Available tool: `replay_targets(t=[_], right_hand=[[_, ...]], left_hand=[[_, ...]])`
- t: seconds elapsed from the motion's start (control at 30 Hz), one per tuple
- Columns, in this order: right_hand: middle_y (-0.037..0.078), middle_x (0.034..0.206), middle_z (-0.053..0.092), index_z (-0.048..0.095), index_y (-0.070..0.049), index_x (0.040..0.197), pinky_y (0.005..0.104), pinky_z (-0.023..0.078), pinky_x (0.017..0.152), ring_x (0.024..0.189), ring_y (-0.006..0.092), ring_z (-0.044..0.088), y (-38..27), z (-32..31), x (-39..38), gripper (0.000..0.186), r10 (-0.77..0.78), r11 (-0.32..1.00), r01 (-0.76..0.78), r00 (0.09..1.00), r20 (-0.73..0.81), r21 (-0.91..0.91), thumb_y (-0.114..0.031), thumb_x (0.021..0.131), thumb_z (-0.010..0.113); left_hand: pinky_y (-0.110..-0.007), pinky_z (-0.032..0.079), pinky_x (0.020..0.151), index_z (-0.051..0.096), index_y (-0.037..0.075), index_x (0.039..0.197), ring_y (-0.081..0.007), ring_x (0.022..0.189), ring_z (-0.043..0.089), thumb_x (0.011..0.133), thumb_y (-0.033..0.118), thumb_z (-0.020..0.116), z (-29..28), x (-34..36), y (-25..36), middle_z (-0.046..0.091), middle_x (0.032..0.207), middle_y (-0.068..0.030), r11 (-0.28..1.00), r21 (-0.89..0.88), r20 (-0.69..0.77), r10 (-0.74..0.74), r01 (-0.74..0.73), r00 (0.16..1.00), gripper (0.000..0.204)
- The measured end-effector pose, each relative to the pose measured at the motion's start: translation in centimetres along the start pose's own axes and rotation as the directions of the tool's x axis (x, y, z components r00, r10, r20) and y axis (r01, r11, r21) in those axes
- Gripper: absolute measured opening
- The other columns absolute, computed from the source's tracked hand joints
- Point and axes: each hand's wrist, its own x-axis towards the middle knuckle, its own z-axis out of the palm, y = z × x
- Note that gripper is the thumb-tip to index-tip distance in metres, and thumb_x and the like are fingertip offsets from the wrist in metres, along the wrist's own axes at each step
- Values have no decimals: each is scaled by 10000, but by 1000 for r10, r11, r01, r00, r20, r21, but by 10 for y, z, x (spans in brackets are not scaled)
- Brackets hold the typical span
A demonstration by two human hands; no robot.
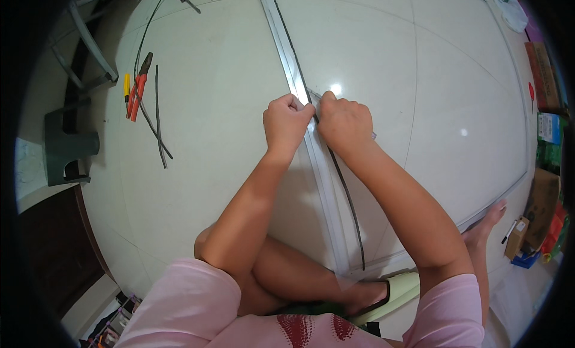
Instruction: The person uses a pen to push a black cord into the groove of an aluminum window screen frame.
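Observation:
A long silver metal frame (319, 174) runs across the floor between my knees and the far edge. Along its right side lies a thin black rubber strip (349, 195), its near end loose and curving away. My left hand (286, 125) is closed over the frame, thumb against the strip; what its fingers pinch is hidden. Just right of it, my right hand (347, 123) is closed around what looks like a screwdriver (314, 93), its slim metal shaft pointing at the strip. Its handle is mostly covered by my fingers.
On the left floor lie red-handled pliers (138, 96), a yellow-handled screwdriver (127, 87) and loose black strip pieces (158, 117). A dark green stool (70, 141) stands farther left. Cardboard boxes (544, 201) line the right side. My bent leg (299, 275) lies close to the frame.

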Motion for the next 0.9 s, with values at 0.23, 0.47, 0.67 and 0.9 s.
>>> replay_targets(t=[0.23,0.47,0.67,0.9], right_hand=[[194,706,646,566,-14,849,465,490,610,671,371,645,9,3,-7,258,69,971,-67,998,0,231,-239,925,463],[197,714,652,575,-15,829,449,499,613,670,356,653,4,-4,-7,145,22,986,-27,999,35,162,-144,827,508],[184,734,665,574,-22,811,427,511,623,690,336,668,-5,-9,-7,103,41,996,-47,996,80,69,-96,766,517],[213,768,659,580,0,844,448,510,632,716,365,660,4,3,-5,199,91,964,-98,995,40,248,-170,878,483]], left_hand=[[-257,314,418,479,22,575,-57,463,395,718,57,664,0,6,-11,469,513,9,997,-49,-5,64,-64,998,237],[-252,310,404,491,19,581,-56,453,419,722,51,667,-1,7,-13,484,513,2,992,-88,-20,84,-86,996,228],[-256,316,404,474,25,573,-59,446,415,745,66,658,-1,3,-3,483,510,-7,988,-149,48,-21,28,999,255],[-252,319,391,482,26,579,-68,432,432,756,72,655,-1,7,-10,496,507,-14,995,-86,22,61,-59,998,252]])
